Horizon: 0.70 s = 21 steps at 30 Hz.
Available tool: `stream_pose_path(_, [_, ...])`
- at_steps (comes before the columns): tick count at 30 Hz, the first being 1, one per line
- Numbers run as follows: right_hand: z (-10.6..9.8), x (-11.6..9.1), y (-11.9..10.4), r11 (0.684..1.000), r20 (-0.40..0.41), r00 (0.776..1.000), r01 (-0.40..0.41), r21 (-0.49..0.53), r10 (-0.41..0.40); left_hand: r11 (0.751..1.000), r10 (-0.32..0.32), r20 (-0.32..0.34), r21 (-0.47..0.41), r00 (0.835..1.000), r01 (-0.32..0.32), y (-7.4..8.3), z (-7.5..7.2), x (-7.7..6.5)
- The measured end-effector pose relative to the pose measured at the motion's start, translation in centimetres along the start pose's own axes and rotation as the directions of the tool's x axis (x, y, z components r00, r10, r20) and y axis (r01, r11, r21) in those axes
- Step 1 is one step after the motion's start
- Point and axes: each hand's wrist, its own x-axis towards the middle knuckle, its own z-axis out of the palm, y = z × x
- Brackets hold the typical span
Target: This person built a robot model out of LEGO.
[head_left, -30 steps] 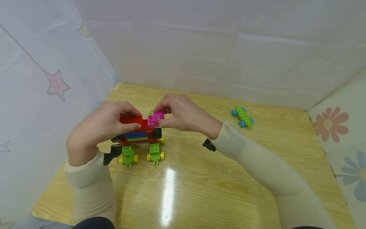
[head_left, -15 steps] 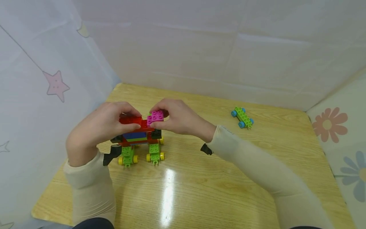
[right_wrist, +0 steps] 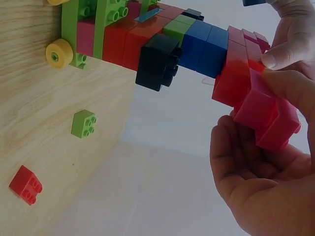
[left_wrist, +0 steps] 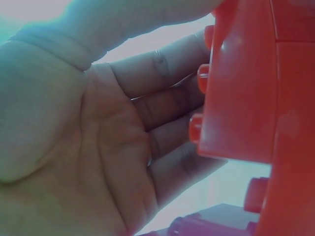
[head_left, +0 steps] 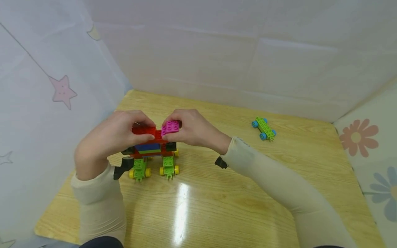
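A tall toy build of interlocking bricks stands on two green wheeled bases with yellow wheels. Blue bricks and black bricks show in its middle. My left hand grips the red bricks along the top, thumb on the near side and fingers behind. At the right end of that top layer, my right hand pinches a stepped pink brick piece between thumb and fingers. In the right wrist view this pink piece sits against the red bricks. Studs of a red brick face my left palm.
A green car base with blue wheels lies at the back right of the wooden table. A loose green brick and a loose red brick lie behind the build. Fabric walls border the table.
My right hand has shifted left and slightly down, its fingers now further round the pink brick piece. My left hand has kept its grip on the red bricks.
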Motion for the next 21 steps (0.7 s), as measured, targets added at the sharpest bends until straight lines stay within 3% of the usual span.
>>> stream_pose_path(12, [0.7, 0.1, 0.4, 0.999, 0.032, 0.999, -0.038, 0.028, 0.037, 1.0, -0.005, 0.003, -0.014, 1.0, 0.005, 0.1, 0.2, 0.3])
stream_pose_path(21, [-0.2, -1.7, 1.3, 0.998, -0.005, 0.998, -0.059, 0.001, 0.059, 0.999, 0.034, -0.101, -0.007, 0.994, -0.035, -0.5, 0.1, -0.3])
